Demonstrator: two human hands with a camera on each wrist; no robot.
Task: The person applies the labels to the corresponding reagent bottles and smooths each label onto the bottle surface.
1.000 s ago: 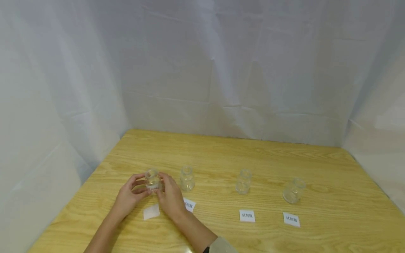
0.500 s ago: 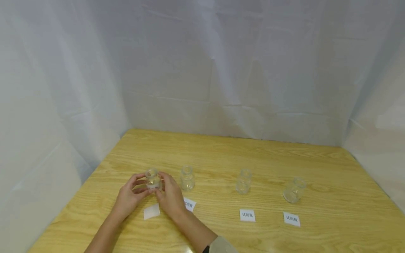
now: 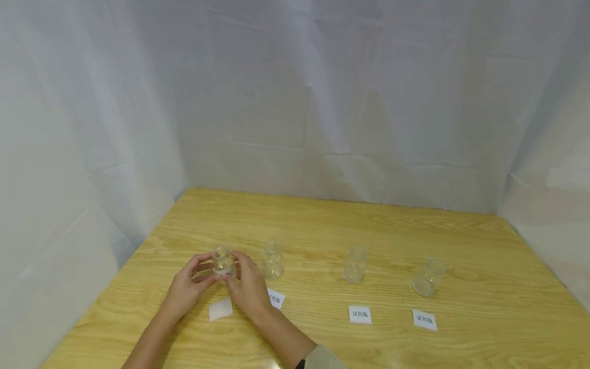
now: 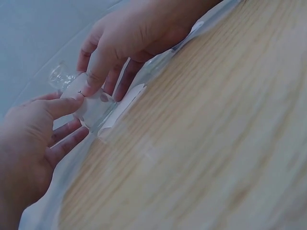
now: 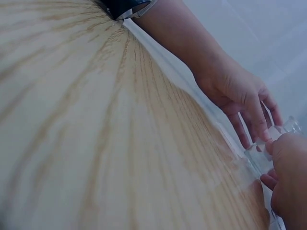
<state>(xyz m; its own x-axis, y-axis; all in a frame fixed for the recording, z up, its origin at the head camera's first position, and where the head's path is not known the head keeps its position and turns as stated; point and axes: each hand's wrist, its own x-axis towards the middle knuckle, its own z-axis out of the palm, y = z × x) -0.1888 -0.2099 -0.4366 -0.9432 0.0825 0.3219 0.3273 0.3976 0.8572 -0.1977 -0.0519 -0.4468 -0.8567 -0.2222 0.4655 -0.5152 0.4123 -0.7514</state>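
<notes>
Both hands hold a small clear glass bottle [image 3: 223, 264] upright at the left of the table. My left hand [image 3: 186, 287] grips it from the left side, my right hand [image 3: 248, 288] from the right. In the left wrist view, a white label [image 4: 75, 87] with a dark mark lies against the bottle's front. The thumbs of the left hand [image 4: 29, 143] and right hand [image 4: 134, 40] meet on it. Most of the label's writing is covered. A blank whitish slip [image 3: 220, 309] lies on the table in front of the bottle.
More clear glass bottles stand to the right: one close by [image 3: 273, 261], a middle bottle [image 3: 354, 265] and a far-right bottle [image 3: 428, 278]. Printed white cards lie before them: a partly hidden card [image 3: 276, 298], a middle card [image 3: 360, 314] and a right card [image 3: 424, 319]. White curtains [image 3: 322, 102] surround the table.
Hands and bottle keep their places. The thumbs shift only slightly on the front of the bottle.
</notes>
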